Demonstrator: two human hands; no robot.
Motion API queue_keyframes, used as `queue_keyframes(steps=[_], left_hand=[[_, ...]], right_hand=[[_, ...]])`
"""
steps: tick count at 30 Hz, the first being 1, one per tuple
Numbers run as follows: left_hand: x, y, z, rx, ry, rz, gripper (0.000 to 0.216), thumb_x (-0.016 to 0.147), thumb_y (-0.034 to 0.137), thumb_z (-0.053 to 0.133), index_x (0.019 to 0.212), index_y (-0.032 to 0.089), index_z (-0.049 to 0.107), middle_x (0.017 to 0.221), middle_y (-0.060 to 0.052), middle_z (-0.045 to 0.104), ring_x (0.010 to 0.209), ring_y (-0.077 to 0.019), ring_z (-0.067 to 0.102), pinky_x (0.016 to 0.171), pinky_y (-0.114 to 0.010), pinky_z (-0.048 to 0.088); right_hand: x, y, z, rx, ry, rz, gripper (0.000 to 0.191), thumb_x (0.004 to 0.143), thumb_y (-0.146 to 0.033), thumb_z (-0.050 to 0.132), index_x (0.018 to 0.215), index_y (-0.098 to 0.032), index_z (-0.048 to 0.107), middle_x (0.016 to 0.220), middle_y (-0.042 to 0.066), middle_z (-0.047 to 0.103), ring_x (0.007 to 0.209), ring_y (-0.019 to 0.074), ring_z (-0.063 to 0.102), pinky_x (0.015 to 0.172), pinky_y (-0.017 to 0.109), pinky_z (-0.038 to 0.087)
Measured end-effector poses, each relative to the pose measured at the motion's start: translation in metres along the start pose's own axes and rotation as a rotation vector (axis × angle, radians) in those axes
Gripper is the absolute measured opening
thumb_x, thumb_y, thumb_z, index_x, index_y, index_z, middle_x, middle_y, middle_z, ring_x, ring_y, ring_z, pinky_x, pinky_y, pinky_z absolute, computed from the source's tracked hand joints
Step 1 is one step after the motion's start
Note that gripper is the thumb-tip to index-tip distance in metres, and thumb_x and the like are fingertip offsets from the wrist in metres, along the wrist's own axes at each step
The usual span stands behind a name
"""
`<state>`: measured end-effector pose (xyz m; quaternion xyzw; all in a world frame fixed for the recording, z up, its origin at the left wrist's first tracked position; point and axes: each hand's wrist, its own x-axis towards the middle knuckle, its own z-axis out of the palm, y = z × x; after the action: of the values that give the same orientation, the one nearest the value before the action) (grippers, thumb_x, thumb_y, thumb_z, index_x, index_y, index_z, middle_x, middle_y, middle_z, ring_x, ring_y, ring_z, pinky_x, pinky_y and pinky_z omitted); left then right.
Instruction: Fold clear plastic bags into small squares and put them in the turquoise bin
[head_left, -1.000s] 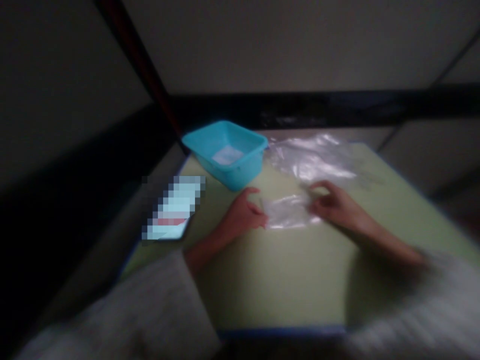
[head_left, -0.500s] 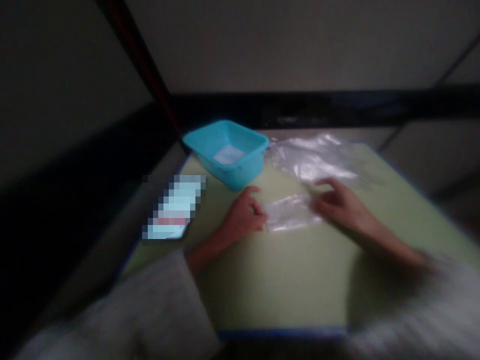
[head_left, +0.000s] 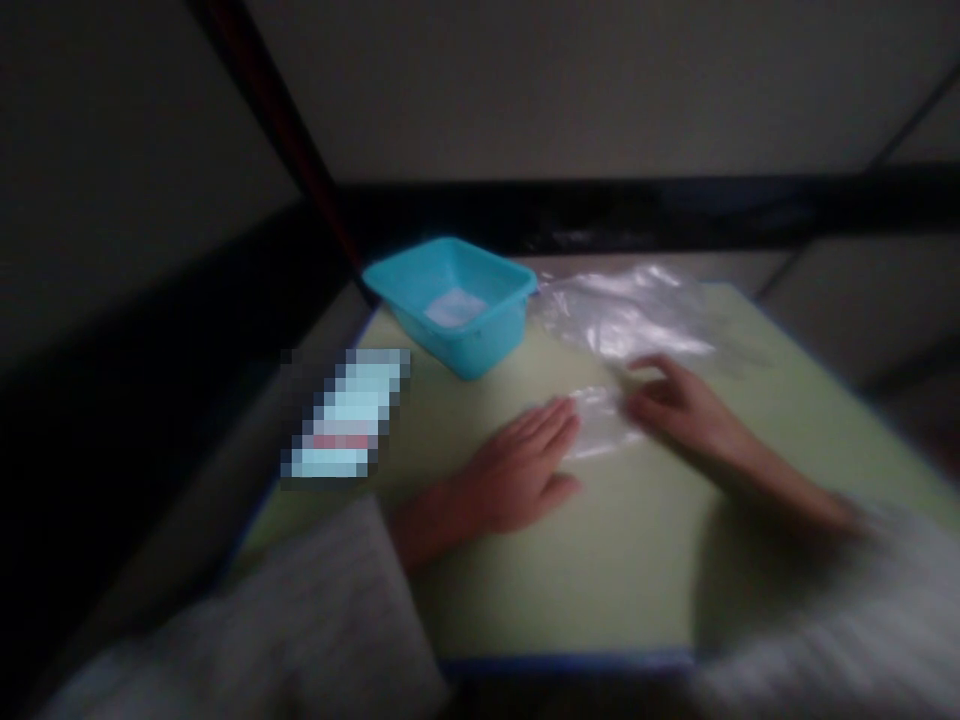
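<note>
A small clear plastic bag (head_left: 604, 425) lies flat on the table in front of me. My left hand (head_left: 525, 470) rests palm down over the bag's left part, fingers stretched out and the thumb apart. At the bag's right edge, my right hand (head_left: 675, 405) has its fingers bent in a pinch on the plastic, with the index finger arched above. Blur hides the exact fingertip contact. Under my left fingers, part of the bag is covered.
A turquoise plastic basket (head_left: 487, 345) stands at the back left with a whitish flat item (head_left: 455, 308) inside. Behind my right hand lies a larger crumpled clear plastic bag (head_left: 637, 315). A lit phone with a blurred-out screen (head_left: 352, 410) is on the yellow-green table's (head_left: 570, 590) left side.
My left hand has turned from loosely curled at the bag's left edge to flat, and has slid right onto the bag. My right hand stays where it was.
</note>
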<state>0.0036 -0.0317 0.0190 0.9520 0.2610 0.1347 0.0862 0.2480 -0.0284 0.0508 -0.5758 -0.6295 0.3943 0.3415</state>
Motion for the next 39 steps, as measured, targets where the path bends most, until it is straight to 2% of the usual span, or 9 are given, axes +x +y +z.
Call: queue_keyframes(steps=[9, 16, 21, 23, 26, 28, 30, 34, 39], left_hand=[[0.002, 0.003, -0.003, 0.083, -0.036, -0.034, 0.061, 0.091, 0.044, 0.041, 0.139, 0.007, 0.032, 0.15, -0.019, 0.024, 0.141, -0.0292, 0.016, 0.112, -0.046, 0.02], [0.001, 0.003, -0.004, 0.087, -0.045, -0.046, 0.061, 0.09, 0.046, 0.043, 0.14, 0.013, 0.033, 0.151, -0.017, 0.024, 0.141, -0.0293, 0.015, 0.113, -0.045, 0.018], [0.001, 0.005, -0.006, 0.073, -0.049, -0.047, 0.057, 0.091, 0.045, 0.042, 0.14, 0.016, 0.035, 0.151, -0.016, 0.023, 0.141, -0.0297, 0.016, 0.113, -0.046, 0.019], [0.001, 0.004, -0.006, 0.07, -0.044, -0.045, 0.058, 0.091, 0.045, 0.042, 0.14, 0.016, 0.034, 0.151, -0.016, 0.022, 0.141, -0.0302, 0.014, 0.113, -0.046, 0.019], [0.0, 0.003, -0.003, 0.068, -0.023, -0.044, 0.059, 0.09, 0.047, 0.043, 0.14, 0.016, 0.034, 0.151, -0.016, 0.022, 0.141, -0.0308, 0.013, 0.113, -0.047, 0.019], [0.0, 0.003, -0.002, 0.068, -0.008, -0.044, 0.06, 0.089, 0.048, 0.044, 0.14, 0.017, 0.035, 0.151, -0.015, 0.025, 0.141, -0.0312, 0.013, 0.112, -0.048, 0.019], [0.0, 0.003, -0.001, 0.073, 0.004, -0.045, 0.06, 0.089, 0.05, 0.044, 0.138, 0.017, 0.038, 0.149, -0.016, 0.028, 0.141, -0.0314, 0.014, 0.112, -0.049, 0.019], [0.002, 0.003, -0.001, 0.095, -0.005, -0.035, 0.062, 0.088, 0.054, 0.041, 0.136, 0.014, 0.04, 0.147, -0.018, 0.032, 0.14, -0.0322, 0.015, 0.112, -0.049, 0.018], [0.002, 0.003, 0.0, 0.112, -0.027, -0.04, 0.066, 0.088, 0.055, 0.042, 0.139, 0.014, 0.036, 0.149, -0.018, 0.027, 0.14, -0.0351, 0.015, 0.111, -0.05, 0.019]], right_hand=[[0.003, 0.001, -0.009, -0.051, -0.022, 0.014, 0.044, 0.07, -0.04, 0.061, 0.104, -0.019, 0.043, 0.068, 0.004, 0.065, 0.057, 0.0212, 0.063, 0.049, 0.03, 0.047], [0.003, 0.005, -0.017, -0.077, 0.044, -0.003, 0.046, 0.072, -0.044, 0.062, 0.107, -0.02, 0.044, 0.074, 0.005, 0.066, 0.055, 0.0196, 0.062, 0.043, 0.027, 0.045], [0.003, 0.004, -0.026, -0.185, 0.031, -0.101, 0.045, 0.075, -0.044, 0.06, 0.107, -0.017, 0.047, 0.069, 0.004, 0.064, 0.051, 0.0174, 0.059, 0.042, 0.027, 0.045], [0.001, 0.0, -0.026, -0.277, 0.068, -0.188, 0.038, 0.079, -0.044, 0.057, 0.105, -0.017, 0.051, 0.076, 0.006, 0.066, 0.059, 0.0193, 0.061, 0.048, 0.03, 0.049], [-0.006, -0.006, -0.013, -0.477, 0.062, -0.398, 0.034, 0.086, -0.043, 0.05, 0.107, -0.017, 0.056, 0.1, 0.012, 0.067, 0.086, 0.0252, 0.065, 0.071, 0.039, 0.054], [-0.012, -0.006, 0.003, -0.622, -0.024, -0.546, 0.046, 0.089, -0.045, 0.047, 0.124, -0.015, 0.05, 0.122, 0.015, 0.06, 0.11, 0.0288, 0.057, 0.091, 0.045, 0.048], [-0.015, -0.002, 0.021, -0.762, -0.116, -0.663, 0.06, 0.09, -0.05, 0.042, 0.136, -0.011, 0.039, 0.139, 0.019, 0.045, 0.127, 0.0305, 0.042, 0.104, 0.051, 0.034], [-0.016, 0.011, 0.044, -0.899, -0.173, -0.698, 0.076, 0.091, -0.058, 0.034, 0.144, -0.006, 0.024, 0.149, 0.021, 0.027, 0.138, 0.0294, 0.024, 0.11, 0.052, 0.021], [-0.014, 0.019, 0.045, -0.927, -0.13, -0.618, 0.081, 0.09, -0.063, 0.029, 0.147, -0.007, 0.014, 0.149, 0.022, 0.026, 0.139, 0.0279, 0.02, 0.11, 0.051, 0.021]])
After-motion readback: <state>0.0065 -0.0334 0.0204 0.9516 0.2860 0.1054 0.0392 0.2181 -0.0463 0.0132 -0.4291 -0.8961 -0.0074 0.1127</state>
